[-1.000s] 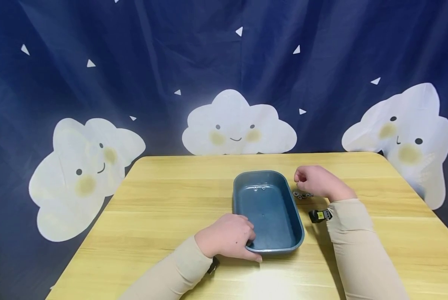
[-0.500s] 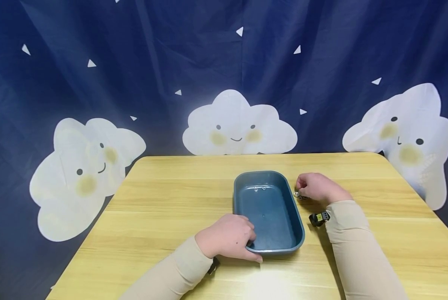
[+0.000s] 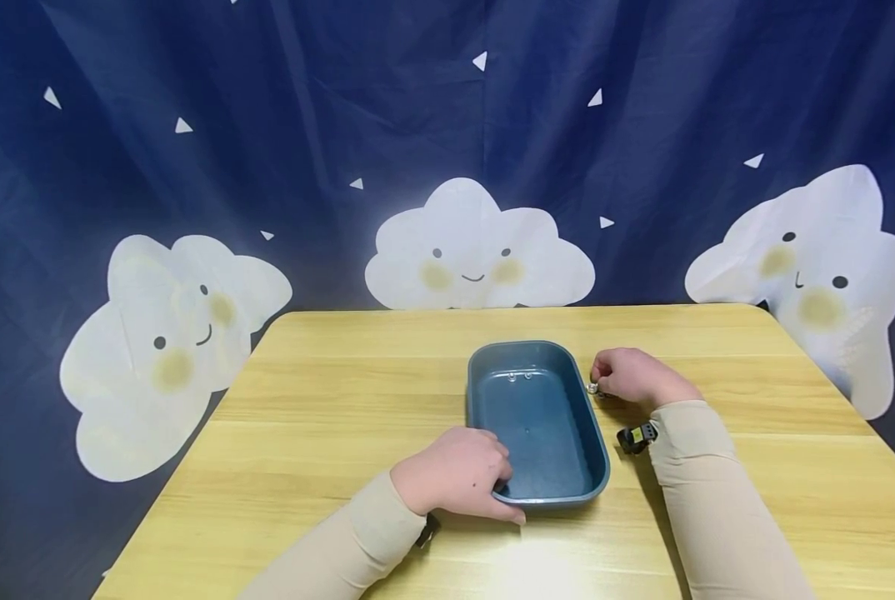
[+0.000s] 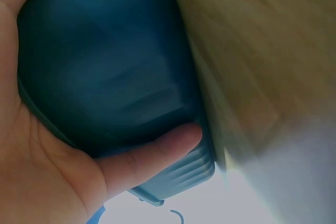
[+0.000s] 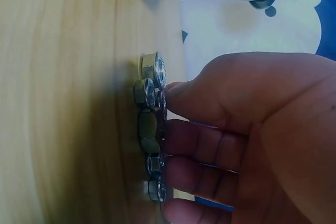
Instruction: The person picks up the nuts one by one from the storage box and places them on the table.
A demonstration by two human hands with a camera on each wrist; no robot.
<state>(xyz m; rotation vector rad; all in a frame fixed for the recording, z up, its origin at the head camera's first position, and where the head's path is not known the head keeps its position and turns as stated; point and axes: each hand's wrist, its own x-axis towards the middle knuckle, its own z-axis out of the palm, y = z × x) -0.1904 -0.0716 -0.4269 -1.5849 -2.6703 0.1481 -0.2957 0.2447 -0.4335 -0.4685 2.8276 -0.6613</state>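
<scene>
A dark blue-green plastic basin (image 3: 560,500) stands on the table, with two small shiny metal nuts (image 3: 520,377) inside at its far end. My left hand (image 3: 458,471) grips the near left corner, fingers over the rim and thumb (image 4: 157,156) along the outer wall. To the right of the basin my right hand (image 3: 635,375) is down at a little cluster of round metal nuts (image 5: 149,93). Its thumb tip (image 5: 176,93) meets one nut in the pile, and the nut looks pinched there, though the index finger is hidden. Other fingertips lie against the cluster.
The light wooden table (image 3: 342,400) extends on both sides of the basin. Behind its far edge hangs a dark blue curtain (image 3: 417,100) with white clouds. A black wrist camera (image 3: 637,437) sits under the right sleeve.
My right hand has come down and slightly nearer onto the nuts, its fingers now covering most of them. During the last half second it hardly moves. The left hand and basin stay put.
</scene>
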